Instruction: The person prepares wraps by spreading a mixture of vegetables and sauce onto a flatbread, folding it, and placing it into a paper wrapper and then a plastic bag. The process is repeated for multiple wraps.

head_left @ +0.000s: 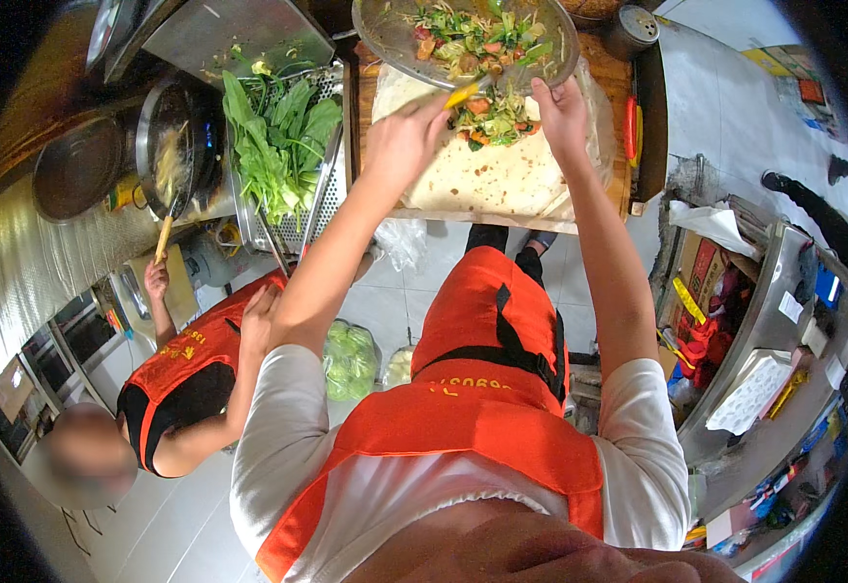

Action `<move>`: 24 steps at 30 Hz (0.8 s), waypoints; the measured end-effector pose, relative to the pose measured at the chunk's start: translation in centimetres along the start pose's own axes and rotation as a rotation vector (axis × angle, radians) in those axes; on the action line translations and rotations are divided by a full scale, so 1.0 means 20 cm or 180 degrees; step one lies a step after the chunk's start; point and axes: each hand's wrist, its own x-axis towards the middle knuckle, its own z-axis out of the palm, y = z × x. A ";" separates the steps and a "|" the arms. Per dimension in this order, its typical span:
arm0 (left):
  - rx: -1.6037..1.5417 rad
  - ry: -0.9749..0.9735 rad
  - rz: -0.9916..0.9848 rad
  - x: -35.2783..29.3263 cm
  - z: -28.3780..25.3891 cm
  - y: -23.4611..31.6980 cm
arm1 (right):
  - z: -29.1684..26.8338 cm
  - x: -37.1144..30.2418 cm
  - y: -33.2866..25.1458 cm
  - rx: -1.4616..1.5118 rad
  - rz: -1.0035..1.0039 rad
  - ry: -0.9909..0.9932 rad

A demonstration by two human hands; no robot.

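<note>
My right hand point(562, 115) grips the near rim of a metal bowl point(373, 47), which is tilted toward me. Chopped vegetables with orange and brown pieces point(482, 44) fill the bowl. My left hand point(407, 144) is closed on a small yellow utensil point(463, 94) just below the bowl's rim; its exact kind is unclear. Under the bowl lies a large thin flatbread point(511, 180) with browned spots. A heap of the same vegetable mix point(492, 121) rests on it, between my two hands.
The flatbread lies on a wooden worktop point(620, 78). To the left, leafy greens point(283, 136) sit in a perforated metal tray point(327, 199). A co-worker point(196, 364) stirs a wok point(157, 155). Bagged green vegetables point(349, 360) stand on the floor; cluttered shelves point(754, 330) are at right.
</note>
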 end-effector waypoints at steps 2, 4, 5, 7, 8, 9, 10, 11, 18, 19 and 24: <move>-0.0004 0.0219 0.0084 0.10 -0.03 0.04 | 0.04 0.00 -0.02 0.0131 -0.0079 0.0085; -0.0124 0.0207 0.0182 0.14 0.16 0.08 | -0.07 0.00 -0.04 -0.0032 -0.0077 0.0012; -0.0002 0.0150 0.0259 0.14 0.18 0.04 | -0.04 0.00 -0.03 0.0073 -0.0062 0.0006; 0.0017 0.0048 0.0407 0.08 0.16 -0.02 | -0.03 -0.02 0.00 0.0232 0.0069 0.0069; 0.0082 -0.0029 0.0481 0.03 0.12 -0.03 | -0.03 -0.03 0.01 0.0291 0.0135 0.0104; 0.0159 -0.0110 0.0543 -0.01 0.09 -0.04 | -0.02 -0.03 0.01 0.0294 0.0114 0.0087; 0.0149 -0.0010 0.0598 -0.03 0.09 -0.05 | -0.01 -0.02 0.00 0.0296 0.0092 0.0071; 0.0060 0.0143 0.0592 -0.01 0.10 -0.05 | -0.01 -0.02 -0.01 0.0298 0.0071 0.0057; 0.0123 -0.0155 0.0308 0.08 0.14 0.02 | -0.04 -0.01 0.00 0.0100 0.0095 -0.0185; 0.0053 -0.0100 0.0404 0.05 0.12 0.00 | -0.04 -0.02 0.00 0.0097 0.0085 -0.0168; -0.0307 0.0232 0.0136 0.02 0.07 0.01 | -0.03 -0.02 -0.02 0.0091 0.0099 -0.0237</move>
